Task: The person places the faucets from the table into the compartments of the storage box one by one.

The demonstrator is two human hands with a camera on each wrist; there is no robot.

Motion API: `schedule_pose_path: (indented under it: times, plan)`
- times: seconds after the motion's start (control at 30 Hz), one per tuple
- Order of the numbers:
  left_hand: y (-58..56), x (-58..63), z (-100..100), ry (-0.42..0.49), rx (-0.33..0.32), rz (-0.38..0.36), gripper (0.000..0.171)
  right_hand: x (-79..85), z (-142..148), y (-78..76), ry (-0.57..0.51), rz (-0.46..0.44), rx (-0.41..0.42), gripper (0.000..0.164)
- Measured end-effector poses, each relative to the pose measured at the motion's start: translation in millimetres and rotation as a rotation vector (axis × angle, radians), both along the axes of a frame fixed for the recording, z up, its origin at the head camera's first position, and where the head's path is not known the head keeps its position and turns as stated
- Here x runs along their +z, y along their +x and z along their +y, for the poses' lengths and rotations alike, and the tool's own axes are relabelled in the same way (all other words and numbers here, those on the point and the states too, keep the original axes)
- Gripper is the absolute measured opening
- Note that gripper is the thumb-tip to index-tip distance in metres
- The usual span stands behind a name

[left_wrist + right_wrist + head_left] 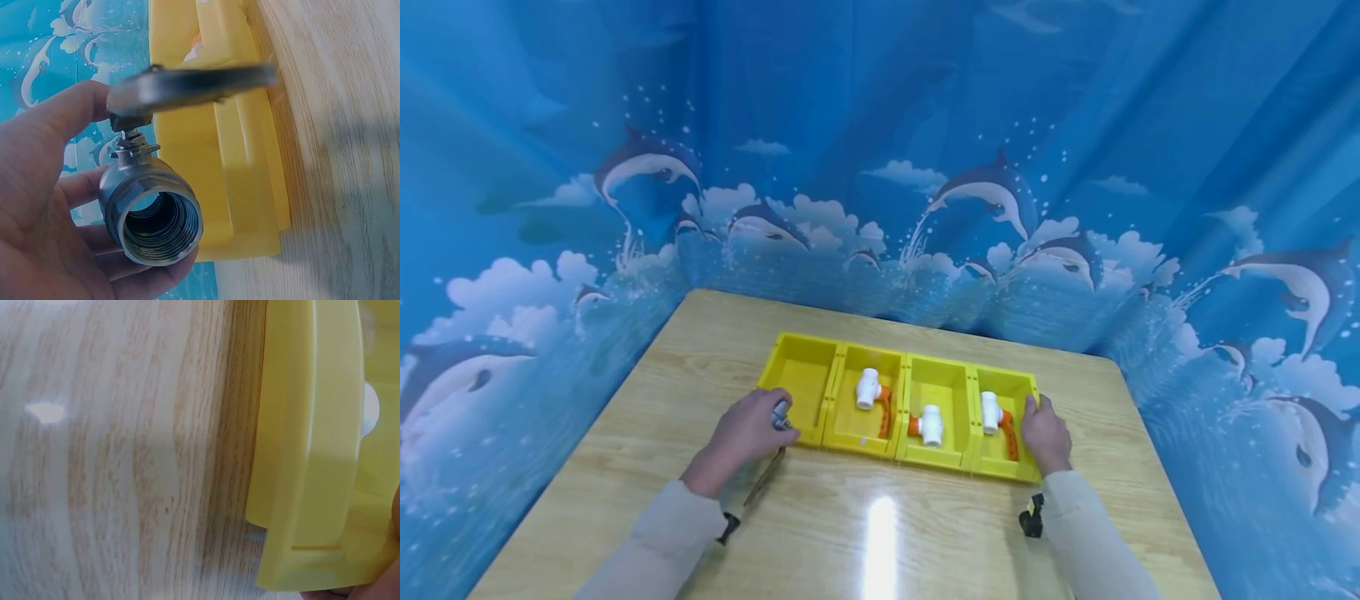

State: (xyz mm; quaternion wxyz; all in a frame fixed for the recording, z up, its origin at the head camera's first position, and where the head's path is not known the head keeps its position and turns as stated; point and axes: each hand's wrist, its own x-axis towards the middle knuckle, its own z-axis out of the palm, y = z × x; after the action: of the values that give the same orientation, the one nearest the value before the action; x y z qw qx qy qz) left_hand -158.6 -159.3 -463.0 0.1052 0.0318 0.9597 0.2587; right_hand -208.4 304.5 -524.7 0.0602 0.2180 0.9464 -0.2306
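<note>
My left hand (747, 432) grips a metal ball valve (150, 206) at the front left corner of a row of yellow bins (859, 443). The left wrist view shows the valve's threaded opening facing the camera, its lever (187, 89) blurred above the body and the fingers curled around the far side. At the other end of the row, my right hand (1048, 435) holds the outer wall of the rightmost bin; only parts of its fingers (378, 587) show in the right wrist view. White plastic valves with orange handles lie in the three bins to the right: left (867, 389), middle (932, 426) and right (991, 412).
The leftmost bin (805, 372) holds no valve. Under the row is a light wooden table (820, 517), with a bright light reflection in front. A blue dolphin-print curtain (865, 125) surrounds the table's back and sides.
</note>
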Motion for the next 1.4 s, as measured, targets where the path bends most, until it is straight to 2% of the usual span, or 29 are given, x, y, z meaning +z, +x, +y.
schedule_pose_path:
  times: [0.67, 0.87, 1.03, 1.23, 1.4]
  plan:
    - [-12.7, 3.1, -1, 0.001, -0.020, 0.026, 0.048, 0.6, -2, 1.3, 0.003, -0.004, -0.002, 0.072]
    - [-17.3, 3.1, -2, -0.012, -0.044, 0.053, 0.047, 1.4, -2, 2.4, 0.001, -0.013, -0.004, 0.072]
    - [-21.1, 5.2, -2, -0.015, -0.056, 0.046, 0.047, 2.9, -2, 1.1, -0.006, -0.020, -0.002, 0.072]
    - [-28.5, 7.6, 3, -0.003, -0.055, 0.050, 0.049, 5.3, -1, -1.3, 0.006, 0.013, -0.002, 0.071]
    - [-30.6, 8.1, 3, -0.009, -0.044, 0.037, 0.050, 4.6, -2, 0.5, -0.010, -0.026, -0.006, 0.072]
